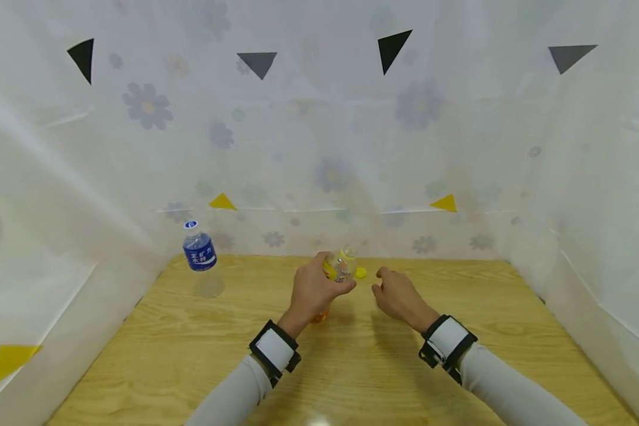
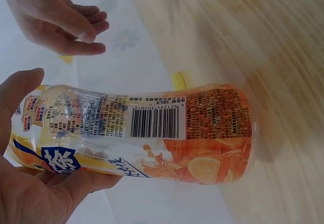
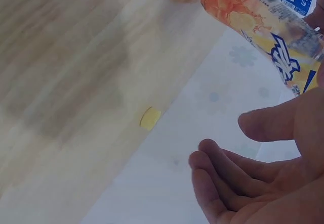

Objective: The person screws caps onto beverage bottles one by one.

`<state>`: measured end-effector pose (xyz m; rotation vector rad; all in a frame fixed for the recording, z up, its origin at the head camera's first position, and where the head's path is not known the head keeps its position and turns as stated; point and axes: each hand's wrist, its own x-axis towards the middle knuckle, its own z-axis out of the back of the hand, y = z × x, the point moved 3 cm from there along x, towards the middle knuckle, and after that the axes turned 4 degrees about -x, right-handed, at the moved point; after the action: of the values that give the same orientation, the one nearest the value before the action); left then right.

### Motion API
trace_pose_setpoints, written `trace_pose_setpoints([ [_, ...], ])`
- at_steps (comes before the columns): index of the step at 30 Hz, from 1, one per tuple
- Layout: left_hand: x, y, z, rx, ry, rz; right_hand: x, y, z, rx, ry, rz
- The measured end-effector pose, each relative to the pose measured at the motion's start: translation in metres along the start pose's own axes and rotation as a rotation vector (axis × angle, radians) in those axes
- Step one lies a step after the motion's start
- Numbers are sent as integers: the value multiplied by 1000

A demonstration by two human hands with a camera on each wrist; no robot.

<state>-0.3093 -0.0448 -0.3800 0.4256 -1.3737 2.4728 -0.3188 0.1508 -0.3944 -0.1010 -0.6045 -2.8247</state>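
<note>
Bottle [image 2: 156, 125], uncapped, sits in my left hand's [image 1: 312, 287] wrapped fingers over the table [image 1: 181, 367], while my empty, half-open right hand [image 1: 400, 299], reaching carelessly, could knock the cap [image 1: 361, 273] off the back edge.

Soft, diffuse shadows fall across the table [image 1: 165, 367].

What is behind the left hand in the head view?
A bottle: its clear neck and some of its orange end show; the left hand hides the part between.
</note>
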Motion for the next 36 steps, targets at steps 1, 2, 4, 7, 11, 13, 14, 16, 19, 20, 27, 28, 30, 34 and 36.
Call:
trace_pose_setpoints([
  [1, 0, 0, 0, 4, 4, 4, 4, 1, 1, -2, -17, 7],
  [2, 1, 1, 0, 9, 7, 6, 8, 2, 2, -1, -40, 14],
  [4, 1, 1, 0, 15, 11, 13, 19, 5, 5, 12, -105, 35],
  [7, 2, 3, 2, 22, 11, 21, 40, 11, 10, 32, -214, 53],
  [11, 3, 3, 2, 12, 10, 12, 68, 15, 8, 4, -298, 25],
  [13, 4, 3, 2, 13, 11, 6, 79, 14, 0, -41, -301, -12],
  [14, 4, 3, 2, 7, 10, 4, 84, 13, -5, -64, -300, -32],
  [16, 4, 3, 2, 2, 4, 2, 92, 9, -17, -95, -294, -76],
  [19, 4, 3, 2, -10, 1, 2, 100, 0, -37, -140, -283, -129],
  [20, 4, 3, 2, -18, -1, 1, 101, -3, -44, -158, -277, -140],
  [27, 3, 4, 0, -15, -15, 4, 98, -17, -79, -178, -243, -188],
  [28, 3, 4, 0, -7, -16, 5, 97, -18, -82, -178, -244, -189],
  [30, 2, 4, 1, 6, -18, 11, 96, -18, -87, -196, -237, -190],
  [34, 2, 6, 2, 19, -24, 12, 95, -17, -89, -250, -224, -182],
  [36, 3, 7, 2, 21, -25, 9, 95, -17, -91, -261, -228, -176],
])
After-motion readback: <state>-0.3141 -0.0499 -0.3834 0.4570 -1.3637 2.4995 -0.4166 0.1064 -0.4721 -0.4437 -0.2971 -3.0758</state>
